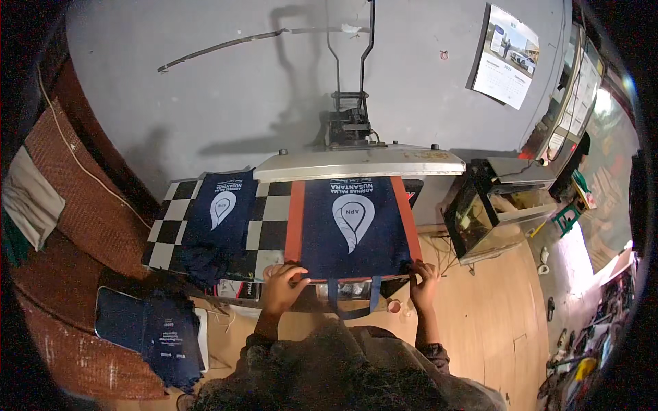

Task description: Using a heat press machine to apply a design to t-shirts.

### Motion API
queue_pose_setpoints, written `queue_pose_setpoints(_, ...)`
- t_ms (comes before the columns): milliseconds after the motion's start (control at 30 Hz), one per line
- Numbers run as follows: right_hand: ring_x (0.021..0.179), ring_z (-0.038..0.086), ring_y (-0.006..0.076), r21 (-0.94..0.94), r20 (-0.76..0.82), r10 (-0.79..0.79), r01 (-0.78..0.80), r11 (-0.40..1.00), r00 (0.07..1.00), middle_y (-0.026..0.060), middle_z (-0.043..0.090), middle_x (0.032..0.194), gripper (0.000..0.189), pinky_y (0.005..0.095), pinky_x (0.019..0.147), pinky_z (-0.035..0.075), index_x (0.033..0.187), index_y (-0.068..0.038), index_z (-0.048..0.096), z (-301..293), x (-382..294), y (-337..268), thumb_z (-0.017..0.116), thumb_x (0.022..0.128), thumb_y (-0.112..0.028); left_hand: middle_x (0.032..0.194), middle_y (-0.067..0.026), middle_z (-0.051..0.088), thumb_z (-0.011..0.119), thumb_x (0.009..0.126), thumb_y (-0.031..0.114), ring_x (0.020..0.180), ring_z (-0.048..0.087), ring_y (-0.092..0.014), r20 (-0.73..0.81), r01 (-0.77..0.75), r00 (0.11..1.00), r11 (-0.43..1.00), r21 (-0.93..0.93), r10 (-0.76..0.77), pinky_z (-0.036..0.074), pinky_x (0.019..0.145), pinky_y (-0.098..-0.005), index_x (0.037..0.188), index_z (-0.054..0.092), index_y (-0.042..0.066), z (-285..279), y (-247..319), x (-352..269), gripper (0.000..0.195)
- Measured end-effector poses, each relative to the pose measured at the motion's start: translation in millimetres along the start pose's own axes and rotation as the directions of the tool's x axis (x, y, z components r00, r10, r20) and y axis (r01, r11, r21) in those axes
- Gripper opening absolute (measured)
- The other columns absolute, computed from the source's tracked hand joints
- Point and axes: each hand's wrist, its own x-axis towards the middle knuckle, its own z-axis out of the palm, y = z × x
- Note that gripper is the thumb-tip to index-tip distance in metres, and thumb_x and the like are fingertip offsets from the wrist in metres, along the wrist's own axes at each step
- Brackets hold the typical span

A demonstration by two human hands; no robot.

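A navy fabric tote bag [329, 246] with a white drop-shaped print lies flat on the orange-red lower bed [295, 221] of a heat press. Its handle [354, 313] hangs over the near edge. My left hand [280, 287] pinches the bag's near left corner, between fingers and thumb. At the near right corner, my right hand [424, 285] holds the bag's edge in the same way. The press's pale metal upper plate [360, 163] is raised at the back and covers the bag's far end from view.
Left of the press, more navy bags [218, 226] lie on a black-and-white checkered tabletop [167, 231]. Printed dark fabric [167, 339] hangs lower left. A glass tank [493, 205] stands at right. Below the table edge is a small cup [394, 306]. A calendar [506, 56] hangs on the wall.
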Motion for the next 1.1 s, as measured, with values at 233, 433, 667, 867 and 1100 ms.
queue_pose_setpoints(233, 0.105, 0.057, 0.0276, 0.007, 0.004, 0.032, -0.032, 0.999, 0.999, 0.0061, 0.069, 0.104, 0.025, 0.0432, 0.095, 0.037, 0.095, -0.012, 0.072, 2.3, 1.5, 4.0, 0.068, 0.073, 0.000, 0.080, -0.0029, 0.059, 0.076, 0.079, 0.034, 0.090, 0.055, -0.026, -0.023, -0.004, 1.000, 0.999, -0.032, 0.003, 0.027, 0.098, -0.0450, 0.082, 0.068, 0.016, 4.0, -6.3, -3.4, 0.020)
queue_pose_setpoints(433, 0.104, 0.057, 0.0272, -0.055, -0.001, 0.014, -0.014, 0.998, 1.000, 0.0047, 0.068, 0.102, 0.023, 0.0427, 0.096, 0.037, 0.092, -0.012, 0.071, 6.3, 0.2, 7.7, 0.067, 0.073, 0.000, 0.082, -0.0025, 0.061, 0.075, 0.079, 0.032, 0.092, 0.055, -0.026, 0.018, 0.033, 0.999, 0.999, -0.012, -0.032, 0.027, 0.097, -0.0452, 0.081, 0.068, 0.016, 1.4, -2.7, -4.4, 0.018)
queue_pose_setpoints(667, 0.103, 0.056, 0.0274, -0.178, -0.033, -0.048, 0.041, 0.983, 0.998, 0.0042, 0.066, 0.106, 0.021, 0.0420, 0.093, 0.036, 0.096, -0.011, 0.066, 16.8, -5.5, 15.6, 0.064, 0.077, -0.003, 0.098, -0.0059, 0.061, 0.073, 0.083, 0.032, 0.102, 0.056, -0.028, -0.028, 0.001, 1.000, 0.997, -0.082, -0.004, 0.029, 0.098, -0.0472, 0.086, 0.070, 0.013, 7.9, -13.7, -7.6, 0.020)
queue_pose_setpoints(867, 0.108, 0.050, 0.0328, -0.145, 0.093, -0.038, 0.051, 0.988, 0.995, 0.0128, 0.059, 0.107, 0.030, 0.0468, 0.098, 0.034, 0.100, -0.005, 0.062, 5.5, -3.1, 13.4, 0.067, 0.070, -0.006, 0.107, -0.0071, 0.061, 0.072, 0.085, 0.036, 0.105, 0.055, -0.029, 0.043, 0.041, 0.998, 0.998, -0.049, -0.039, 0.029, 0.099, -0.0478, 0.087, 0.070, 0.012, 1.8, -7.9, -6.8, 0.024)
queue_pose_setpoints(1100, 0.104, 0.054, 0.0304, -0.190, 0.025, -0.127, 0.130, 0.973, 0.992, 0.0095, 0.061, 0.104, 0.021, 0.0426, 0.095, 0.035, 0.095, -0.007, 0.064, -4.7, -0.7, 4.6, 0.067, 0.074, -0.005, 0.106, -0.0068, 0.061, 0.070, 0.087, 0.035, 0.105, 0.055, -0.028, 0.030, 0.014, 0.999, 1.000, 0.023, -0.014, 0.029, 0.101, -0.0479, 0.087, 0.070, 0.011, -1.6, -3.8, -7.6, 0.024)
